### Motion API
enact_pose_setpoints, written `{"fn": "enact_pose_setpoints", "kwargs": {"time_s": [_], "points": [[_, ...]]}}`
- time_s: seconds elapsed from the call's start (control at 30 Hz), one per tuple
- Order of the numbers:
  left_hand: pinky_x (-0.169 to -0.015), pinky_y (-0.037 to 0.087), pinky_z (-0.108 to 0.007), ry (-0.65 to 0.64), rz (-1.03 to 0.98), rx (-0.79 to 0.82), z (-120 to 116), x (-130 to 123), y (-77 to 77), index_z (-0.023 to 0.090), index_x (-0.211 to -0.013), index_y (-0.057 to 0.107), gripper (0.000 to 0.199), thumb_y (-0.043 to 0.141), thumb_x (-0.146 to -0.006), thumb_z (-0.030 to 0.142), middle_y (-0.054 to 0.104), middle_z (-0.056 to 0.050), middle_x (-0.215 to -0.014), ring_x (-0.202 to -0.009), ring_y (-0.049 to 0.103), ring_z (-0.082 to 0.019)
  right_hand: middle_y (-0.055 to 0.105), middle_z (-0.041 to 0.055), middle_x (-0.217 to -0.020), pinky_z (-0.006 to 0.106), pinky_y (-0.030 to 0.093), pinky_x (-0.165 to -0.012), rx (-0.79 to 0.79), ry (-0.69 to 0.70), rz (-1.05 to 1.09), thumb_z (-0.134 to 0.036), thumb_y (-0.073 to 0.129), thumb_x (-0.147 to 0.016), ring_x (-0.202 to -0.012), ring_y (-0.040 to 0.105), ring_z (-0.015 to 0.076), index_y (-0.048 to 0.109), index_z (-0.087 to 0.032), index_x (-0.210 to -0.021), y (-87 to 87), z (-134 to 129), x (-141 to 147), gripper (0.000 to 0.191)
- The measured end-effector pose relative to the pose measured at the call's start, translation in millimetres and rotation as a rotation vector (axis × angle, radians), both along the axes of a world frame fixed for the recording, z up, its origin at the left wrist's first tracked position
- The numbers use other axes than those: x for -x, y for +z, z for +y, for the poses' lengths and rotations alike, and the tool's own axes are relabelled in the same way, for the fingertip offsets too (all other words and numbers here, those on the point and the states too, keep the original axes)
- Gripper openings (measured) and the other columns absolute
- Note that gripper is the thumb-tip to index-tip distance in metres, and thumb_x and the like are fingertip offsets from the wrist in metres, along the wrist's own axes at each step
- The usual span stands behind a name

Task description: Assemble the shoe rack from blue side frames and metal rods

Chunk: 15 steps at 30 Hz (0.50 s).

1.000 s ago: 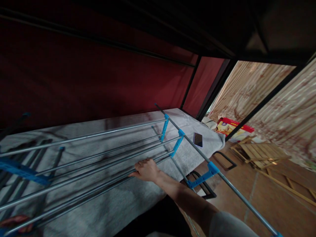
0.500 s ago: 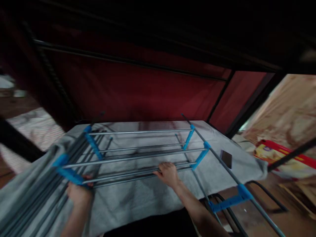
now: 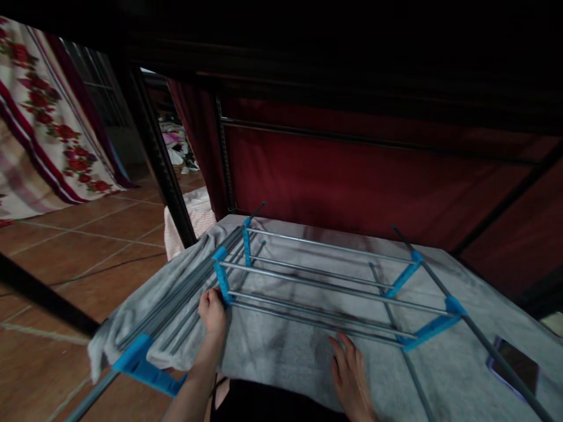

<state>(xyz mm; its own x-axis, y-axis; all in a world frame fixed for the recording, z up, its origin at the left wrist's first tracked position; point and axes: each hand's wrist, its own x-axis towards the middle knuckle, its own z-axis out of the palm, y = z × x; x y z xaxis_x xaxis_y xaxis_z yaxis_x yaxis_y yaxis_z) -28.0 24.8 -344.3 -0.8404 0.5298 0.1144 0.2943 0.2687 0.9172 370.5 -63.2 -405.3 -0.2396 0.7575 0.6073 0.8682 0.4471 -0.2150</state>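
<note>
A rack frame of grey metal tubes [image 3: 299,280] and blue plastic connectors lies across a grey blanket. My left hand [image 3: 212,310] is at the frame's left side, its fingers curled at the lower end of a blue connector [image 3: 222,280]; the exact grip is partly hidden. My right hand [image 3: 350,372] is just in front of the lower front tubes [image 3: 316,322], fingers stretched out and holding nothing. Right of it, another blue connector [image 3: 433,329] joins the tubes to the side poles. A third blue connector [image 3: 147,363] sits lower left, near my left forearm.
Loose grey tubes [image 3: 189,293] lie bundled on the blanket [image 3: 272,357] at the left. A phone [image 3: 514,366] rests at the right. Dark bed posts [image 3: 162,158], a red curtain [image 3: 329,181] and a low dark overhead edge surround the space. Tiled floor [image 3: 109,246] shows at left.
The view has turned left. My right hand has let go of the front tubes and drawn back toward me, fingers extended. My left hand stays at the left connector, now beside its outer side.
</note>
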Motion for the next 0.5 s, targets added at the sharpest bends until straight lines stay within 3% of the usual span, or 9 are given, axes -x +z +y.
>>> {"fn": "enact_pose_setpoints", "kwargs": {"time_s": [0.13,0.37,0.5], "points": [[-0.075,0.048,-0.032,-0.014,0.055,0.087,5,5,3.0,0.017,-0.098,0.060,0.039,0.028,-0.091,0.038,0.063,-0.009,-0.088,-0.084,0.060,-0.022,0.063,0.0067,-0.117,0.037,0.047,-0.089,0.092,-0.027,-0.080,-0.027,0.044,-0.095,-0.105,0.059,0.0215,0.058,-0.025,-0.121,-15.9,-2,-5,0.029],[-0.095,0.041,-0.041,-0.005,0.264,0.250,11,21,18.6,0.012,-0.110,0.061,0.044,0.033,-0.089,0.039,0.058,-0.018,-0.112,-0.113,0.051,-0.032,0.064,0.0053,-0.118,0.037,0.044,-0.091,0.129,-0.049,-0.096,-0.023,0.044,-0.093,-0.104,0.060,0.0215,0.057,-0.025,-0.120,-23.2,4,-4,0.030],[-0.089,0.041,-0.049,-0.050,0.466,0.579,8,33,14.6,0.008,-0.116,0.060,0.048,0.031,-0.089,0.035,0.056,-0.024,-0.112,-0.110,0.051,-0.039,0.065,0.0044,-0.116,0.036,0.043,-0.089,0.072,-0.051,-0.111,-0.023,0.046,-0.092,-0.099,0.061,0.0209,0.057,-0.026,-0.119,-30.5,8,-6,0.030]]}}
